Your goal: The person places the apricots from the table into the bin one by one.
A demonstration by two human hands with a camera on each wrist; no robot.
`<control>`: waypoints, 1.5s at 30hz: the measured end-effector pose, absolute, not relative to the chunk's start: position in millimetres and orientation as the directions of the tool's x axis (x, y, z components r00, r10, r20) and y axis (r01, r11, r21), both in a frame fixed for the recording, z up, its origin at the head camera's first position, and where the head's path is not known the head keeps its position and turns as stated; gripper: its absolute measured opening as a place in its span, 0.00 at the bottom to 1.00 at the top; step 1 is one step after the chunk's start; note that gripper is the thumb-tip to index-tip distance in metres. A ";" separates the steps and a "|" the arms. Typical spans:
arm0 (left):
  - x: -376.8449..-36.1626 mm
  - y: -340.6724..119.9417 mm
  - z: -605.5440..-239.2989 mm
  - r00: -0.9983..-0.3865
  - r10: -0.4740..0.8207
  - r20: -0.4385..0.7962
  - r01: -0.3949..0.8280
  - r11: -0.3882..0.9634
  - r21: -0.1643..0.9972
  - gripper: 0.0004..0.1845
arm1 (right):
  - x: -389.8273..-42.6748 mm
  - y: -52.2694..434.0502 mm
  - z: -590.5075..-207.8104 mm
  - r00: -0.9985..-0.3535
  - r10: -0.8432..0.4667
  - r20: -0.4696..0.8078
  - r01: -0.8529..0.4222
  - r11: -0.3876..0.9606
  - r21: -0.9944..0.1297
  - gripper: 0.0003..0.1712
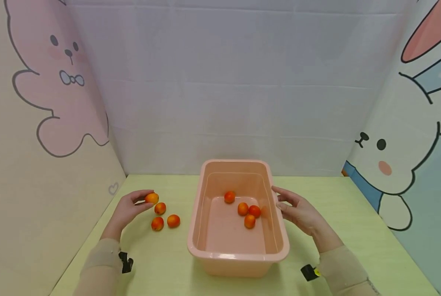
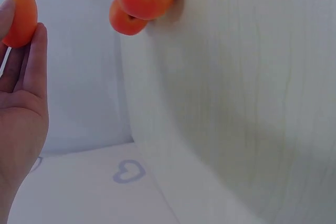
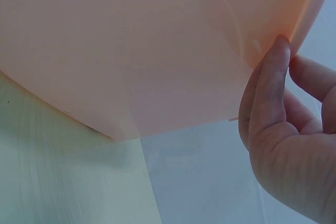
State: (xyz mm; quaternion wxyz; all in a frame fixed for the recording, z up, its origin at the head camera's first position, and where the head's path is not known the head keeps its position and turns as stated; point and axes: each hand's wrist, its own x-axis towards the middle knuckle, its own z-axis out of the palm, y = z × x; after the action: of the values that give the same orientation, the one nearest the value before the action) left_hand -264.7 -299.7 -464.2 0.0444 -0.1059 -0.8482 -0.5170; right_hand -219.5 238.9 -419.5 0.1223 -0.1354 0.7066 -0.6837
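Pale sleeves (image 1: 346,269) fill the near edge of your head view, and there's your left hand (image 1: 126,209) pinching an orange-red fruit (image 1: 152,198) beside three loose fruits (image 1: 157,224) on the surface (image 1: 161,259); four more fruits (image 1: 243,209) sit in the pink tub (image 1: 235,257), with your right hand (image 1: 302,213) at its far-side rim, to your right. That held one looks light, smooth and slightly slippery, probably firm but bruisable, so take it round its widest part and squeeze gently! Over to your left wrist view: thumb (image 2: 6,17) and fingers (image 2: 35,61) part only by the fruit's width, lifting it clear of the surface, palm showing. Across to your right wrist view: bent fingers meet the outer wall under the rim, a light pinch apparently, though how firm I can't tell. Those walls seem thin, stiff and light; that lip's your handhold.
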 end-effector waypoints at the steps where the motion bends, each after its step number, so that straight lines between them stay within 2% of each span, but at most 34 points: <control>1: -264.6 -297.2 -460.9 -0.972 0.142 0.186 0.230 0.436 0.870 0.27 | -219.5 238.7 -419.4 -0.933 -0.358 0.012 -0.023 0.027 -0.999 0.35; 21: -266.6 -228.6 -411.9 -0.936 0.211 0.283 0.346 0.381 0.858 0.24 | -218.5 237.0 -417.0 -0.940 -0.341 -0.002 -0.011 0.036 -0.999 0.36; 29: -267.9 -198.9 -387.9 -0.904 0.295 0.309 0.400 0.336 0.852 0.23 | -218.5 238.0 -418.1 -0.939 -0.343 0.000 -0.014 0.038 -0.999 0.36; 35: -272.7 -173.6 -358.2 -0.851 0.375 0.369 0.492 0.319 0.810 0.23 | -219.0 238.6 -420.0 -0.935 -0.354 0.016 -0.027 0.028 -0.999 0.36; 45: -283.4 -123.0 -303.2 -0.723 0.491 0.486 0.653 0.255 0.713 0.22 | -218.7 237.9 -419.5 -0.932 -0.362 0.022 -0.030 0.016 -0.999 0.36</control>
State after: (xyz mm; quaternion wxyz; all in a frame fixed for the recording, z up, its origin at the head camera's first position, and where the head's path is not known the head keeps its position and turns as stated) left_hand -283.4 -123.0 -303.2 0.0827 -0.3630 -0.7879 -0.4905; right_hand -218.7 237.9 -419.5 0.1207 -0.1392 0.7025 -0.6874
